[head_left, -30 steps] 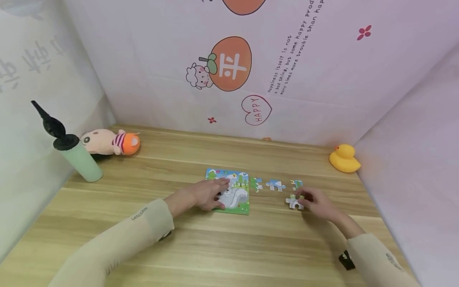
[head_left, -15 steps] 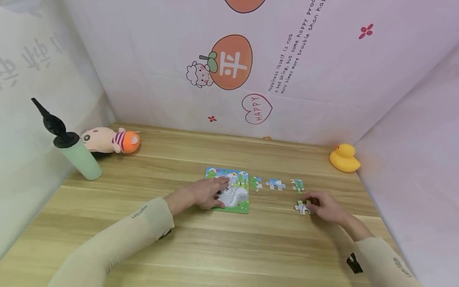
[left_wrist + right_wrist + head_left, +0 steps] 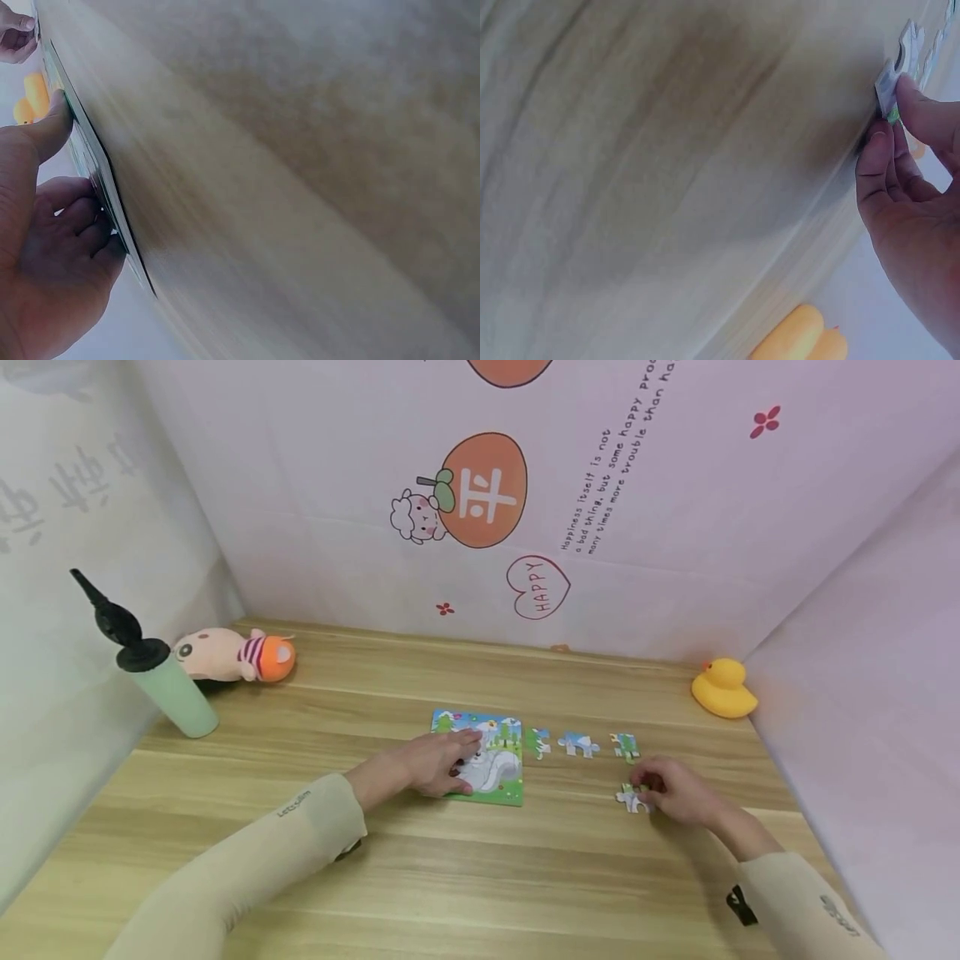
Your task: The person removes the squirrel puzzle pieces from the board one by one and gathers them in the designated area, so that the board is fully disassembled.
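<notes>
Head view: left hand (image 3: 437,766) rests on the puzzle board (image 3: 498,772), thumb spread away from the fingers, covering part of the animal picture. Right hand (image 3: 678,792) pinches a puzzle piece (image 3: 630,801) at its fingertips. One loose piece (image 3: 624,746) lies just beyond the right hand's fingers; a blue-and-white piece (image 3: 578,744) and a tree piece (image 3: 537,742) lie between the hands, the latter just beside the board. Yellow duck (image 3: 723,687) sits beyond the right hand. Green pump (image 3: 176,697) and plush toy (image 3: 217,654) are well off to the left hand's left, on the worktop (image 3: 450,877); only this view shows those two.

Left wrist view: adds the board's thin edge and the palm side of the left hand, thumb and fingers touching the board. Right hand shows partly, past the thumb; its piece can't be made out.

Right wrist view: grip is clearer here, thumb on one side of the piece, fingertips on the other. Whether the piece touches the worktop, can't tell. Board isn't identifiable from here.
</notes>
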Action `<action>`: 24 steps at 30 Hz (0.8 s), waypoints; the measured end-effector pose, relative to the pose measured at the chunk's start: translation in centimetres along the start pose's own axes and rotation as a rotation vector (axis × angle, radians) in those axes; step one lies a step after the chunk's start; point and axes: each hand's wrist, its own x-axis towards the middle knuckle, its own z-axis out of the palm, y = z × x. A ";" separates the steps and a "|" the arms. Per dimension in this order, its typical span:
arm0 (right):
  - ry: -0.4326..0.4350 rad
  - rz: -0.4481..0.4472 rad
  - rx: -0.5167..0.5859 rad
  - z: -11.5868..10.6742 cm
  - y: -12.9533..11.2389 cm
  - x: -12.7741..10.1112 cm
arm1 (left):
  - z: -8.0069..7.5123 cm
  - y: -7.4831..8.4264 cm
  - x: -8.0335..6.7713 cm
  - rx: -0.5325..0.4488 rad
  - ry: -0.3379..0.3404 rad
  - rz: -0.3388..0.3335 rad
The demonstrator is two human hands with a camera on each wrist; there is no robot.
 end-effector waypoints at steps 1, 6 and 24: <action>-0.002 -0.002 -0.003 0.0 0.1 0.0 | 0.0 0.0 0.0 0.000 -0.001 0.001; -0.007 -0.010 -0.014 -0.1 0.3 0.0 | 0.0 0.0 0.1 0.002 0.004 0.008; 0.056 0.011 -0.135 0.4 -0.2 0.0 | 0.2 -0.1 0.1 -0.004 0.017 0.010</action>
